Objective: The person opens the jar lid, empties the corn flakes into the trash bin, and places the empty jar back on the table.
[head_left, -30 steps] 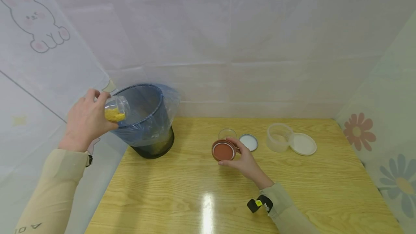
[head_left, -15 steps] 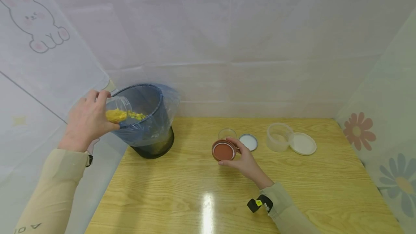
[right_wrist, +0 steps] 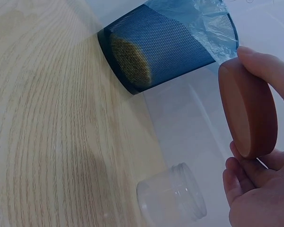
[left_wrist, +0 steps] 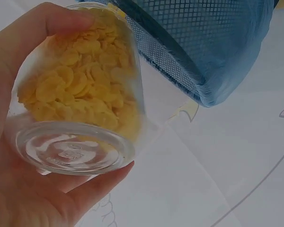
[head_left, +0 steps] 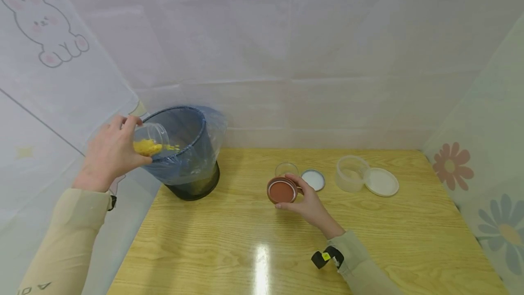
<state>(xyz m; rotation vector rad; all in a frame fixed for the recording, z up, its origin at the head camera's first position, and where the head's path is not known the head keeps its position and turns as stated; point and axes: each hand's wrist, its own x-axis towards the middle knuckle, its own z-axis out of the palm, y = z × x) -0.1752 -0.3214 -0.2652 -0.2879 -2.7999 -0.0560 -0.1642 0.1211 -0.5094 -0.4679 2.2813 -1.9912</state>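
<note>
My left hand (head_left: 112, 151) grips a clear glass jar (left_wrist: 78, 137), tipped sideways over the rim of a mesh wastebasket (head_left: 196, 188). Inside the jar lie thin yellow flakes (left_wrist: 75, 92), and a few of them fall from its mouth into the basket. A blue plastic bag (head_left: 184, 165) lines the basket and folds over its rim. Above the table, my right hand (head_left: 309, 204) holds a round reddish-brown lid (right_wrist: 251, 111) by its edge between thumb and fingers. The lid's inner side, with a pale ring, faces the head camera.
Behind the lid stands a small clear jar (right_wrist: 168, 194), beside a round white lid (head_left: 313, 180) with a grey rim. Farther right, a translucent tub (head_left: 350, 179) and its white lid (head_left: 382, 182) rest on the wooden table (head_left: 229, 240). A sheeted wall borders the table's back.
My left hand has tilted the jar slightly further, and yellow flakes have begun dropping from it into the wastebasket. The right hand with the lid stays in place.
</note>
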